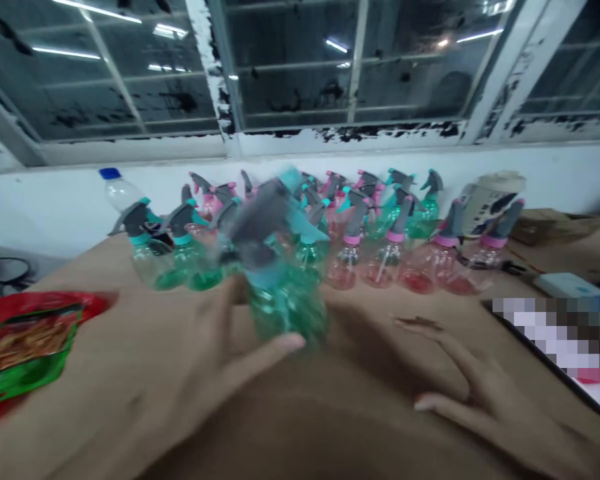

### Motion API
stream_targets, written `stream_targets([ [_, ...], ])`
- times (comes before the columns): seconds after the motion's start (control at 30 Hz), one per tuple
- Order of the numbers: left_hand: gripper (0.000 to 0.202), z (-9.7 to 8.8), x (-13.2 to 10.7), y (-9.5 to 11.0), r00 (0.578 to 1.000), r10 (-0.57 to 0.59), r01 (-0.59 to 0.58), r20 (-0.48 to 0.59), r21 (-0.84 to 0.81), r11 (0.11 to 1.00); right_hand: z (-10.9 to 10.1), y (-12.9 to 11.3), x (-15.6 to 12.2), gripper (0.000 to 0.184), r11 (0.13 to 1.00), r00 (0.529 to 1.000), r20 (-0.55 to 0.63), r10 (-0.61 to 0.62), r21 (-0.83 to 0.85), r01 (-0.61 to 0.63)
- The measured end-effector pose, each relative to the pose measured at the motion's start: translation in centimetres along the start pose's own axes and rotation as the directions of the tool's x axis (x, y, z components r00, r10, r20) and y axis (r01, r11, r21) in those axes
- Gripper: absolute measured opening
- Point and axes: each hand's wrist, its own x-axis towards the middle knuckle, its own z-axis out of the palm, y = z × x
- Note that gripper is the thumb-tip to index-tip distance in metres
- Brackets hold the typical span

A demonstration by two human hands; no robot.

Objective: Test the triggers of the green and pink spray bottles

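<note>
Green see-through plastic filled the grasp of the left hand [213, 377]: its thumb lay across the front of a spray bottle [287, 310] and its fingers curled around the bottle's left side. Blurred but nearly upright, the bottle had its long axis tipped so that the grey and turquoise trigger head [260, 223] leaned a little left, turquoise end to the right. Whether its base touched the brown surface [95, 347] could not be told.

To the right of the bottle and well apart from it, the right hand [480, 393] was loose and empty, thumb and fingers spread, the gap between them facing the bottle. The left hand was plainly the nearer one.

Beyond both hands, more bottles stood upright in rows along the wall [555, 173]: in front, green bottles [183, 263] to the left and pink bottles [423, 270] to the right. Behind the left end was a clear bottle with a blue cap [110, 174]. Farther out, a red and green packet [35, 340] lay at the left edge, and windows with flaking paint [290, 67] rose above.
</note>
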Motion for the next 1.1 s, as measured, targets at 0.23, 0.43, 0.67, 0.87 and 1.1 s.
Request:
stream_targets([
  [0.23, 0.067, 10.7, -0.1, 2.9, 0.908, 0.17, -0.158, 0.383, -0.062, 0.986, -0.9, 0.4, 1.2, 0.089, 0.975, 0.997, 0.071, -0.025, 0.224, 0.008],
  [0.43, 0.066, 13.8, 0.3, 3.3, 0.897, 0.148, -0.129, 0.417, -0.073, 0.989, 2.0, 2.4, 2.0, 0.075, 0.936, 0.999, 0.018, 0.05, 0.348, -0.053],
  [0.67, 0.062, 11.7, 1.3, 3.2, 0.844, 0.214, -0.126, 0.492, -0.207, 0.97, 3.0, 3.7, 2.6, 0.08, 0.916, 0.999, 0.043, -0.004, 0.402, -0.014],
  [0.87, 0.062, 11.9, 3.8, 5.4, 0.857, 0.313, -0.144, 0.409, -0.394, 0.908, 3.1, 4.2, 4.6, 0.079, 0.865, 0.98, 0.145, -0.133, 0.5, 0.043],
  [1.1, 0.039, 13.2, 4.4, 6.2, 0.861, 0.367, -0.197, 0.354, -0.433, 0.88, 2.4, 4.2, 5.7, 0.087, 0.872, 0.945, 0.182, -0.271, 0.461, 0.162],
])
